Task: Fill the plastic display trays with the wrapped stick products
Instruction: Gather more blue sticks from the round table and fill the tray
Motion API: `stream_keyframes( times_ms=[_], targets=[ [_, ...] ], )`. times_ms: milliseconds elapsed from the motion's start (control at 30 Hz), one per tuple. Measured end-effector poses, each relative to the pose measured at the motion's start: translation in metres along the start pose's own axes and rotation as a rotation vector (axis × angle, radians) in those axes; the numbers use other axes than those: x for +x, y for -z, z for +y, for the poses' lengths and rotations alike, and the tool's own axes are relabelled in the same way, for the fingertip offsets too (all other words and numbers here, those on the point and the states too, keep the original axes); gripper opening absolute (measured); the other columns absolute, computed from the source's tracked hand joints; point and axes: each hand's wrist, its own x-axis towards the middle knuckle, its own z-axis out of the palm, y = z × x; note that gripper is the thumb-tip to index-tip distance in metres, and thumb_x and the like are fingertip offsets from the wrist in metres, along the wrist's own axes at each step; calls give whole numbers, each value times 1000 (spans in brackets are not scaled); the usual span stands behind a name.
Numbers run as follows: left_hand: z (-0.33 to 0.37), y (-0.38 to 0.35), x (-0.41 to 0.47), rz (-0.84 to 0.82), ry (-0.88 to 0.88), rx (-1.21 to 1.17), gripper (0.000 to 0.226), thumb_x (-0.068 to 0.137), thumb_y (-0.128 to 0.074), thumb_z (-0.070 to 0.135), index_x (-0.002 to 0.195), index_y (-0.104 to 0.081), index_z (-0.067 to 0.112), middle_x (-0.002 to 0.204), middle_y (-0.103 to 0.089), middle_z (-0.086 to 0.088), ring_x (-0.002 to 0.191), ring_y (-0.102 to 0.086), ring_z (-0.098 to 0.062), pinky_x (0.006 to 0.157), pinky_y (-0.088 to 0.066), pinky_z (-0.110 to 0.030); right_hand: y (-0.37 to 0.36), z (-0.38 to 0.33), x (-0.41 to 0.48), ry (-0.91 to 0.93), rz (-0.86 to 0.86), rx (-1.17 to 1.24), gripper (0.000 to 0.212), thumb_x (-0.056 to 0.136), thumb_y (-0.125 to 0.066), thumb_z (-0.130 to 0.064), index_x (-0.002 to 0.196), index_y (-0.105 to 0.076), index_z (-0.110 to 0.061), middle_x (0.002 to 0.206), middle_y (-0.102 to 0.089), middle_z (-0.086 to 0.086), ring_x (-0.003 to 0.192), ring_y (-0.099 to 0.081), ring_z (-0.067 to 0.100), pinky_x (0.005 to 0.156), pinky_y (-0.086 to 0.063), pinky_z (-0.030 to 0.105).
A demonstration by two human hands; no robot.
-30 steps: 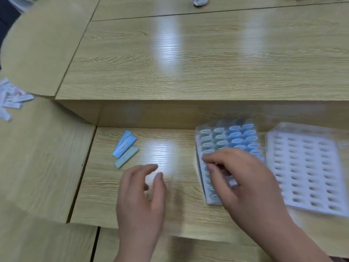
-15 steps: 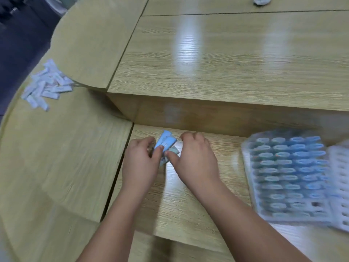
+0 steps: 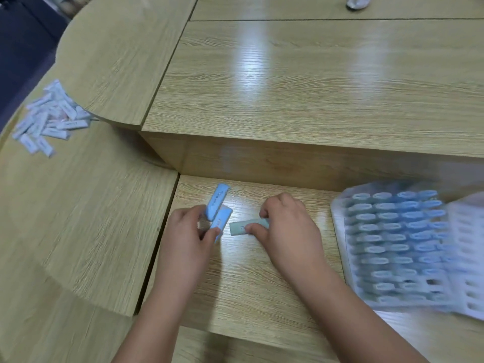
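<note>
1. Left hand [image 3: 188, 231] grips 2 blue sticks [image 3: 218, 203], thumb and fingers curled round their near ends. Far ends fan out away from the person.
2. The 2 blue sticks touch each other, one partly over the other. Cannot tell if they rest on the desk [image 3: 248, 284] or are lifted off it.
3. Right hand [image 3: 288, 229] pinches 1 green stick [image 3: 243, 227] between thumb and fingers. The stick lies roughly level, its free end pointing at the left hand.
4. The hands are apart, close together, each closed on its own sticks. The green stick's free end is just beside the lower blue stick, not touching it.
5. Filled tray [image 3: 392, 244] lies on the desk to the right of the right hand, blurred. Most slots hold blue or greenish sticks standing on end. A few slots near its near right corner look dark and open.
6. White tray [image 3: 468, 258] is at the right edge of the view, overlapping the filled tray's right side. Its slots look unfilled, but blur makes that hard to confirm.
7. Pile of white sticks [image 3: 49, 119] lies loose far left on the curved part of the desk, well apart from both hands.
8. Raised counter [image 3: 288, 87] runs behind the work area, glossy wood.
</note>
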Motion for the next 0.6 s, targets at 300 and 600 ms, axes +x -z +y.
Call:
stream_keyframes(
  times_ms=[300,600],
  targets=[
    [9,-14,-54,20,145,27,17,81,-73,22,90,-59,25,88,-60,7,77,-60,-13,62,-43,-31,27,18,-69,12,-49,141,19,88,-66,-45,96,-53,-32,87,-56,-15,80,-53,8,66,-42,29],
    [73,-22,-104,103,-198,-95,24,86,-72,13,95,-62,32,93,-56,20,78,-57,-6,66,-44,-11,112,85,-166,-80,219,556,29,66,-78,-29,90,-71,-44,76,-68,-19,56,-62,-1,56,-48,6]
  ],
)
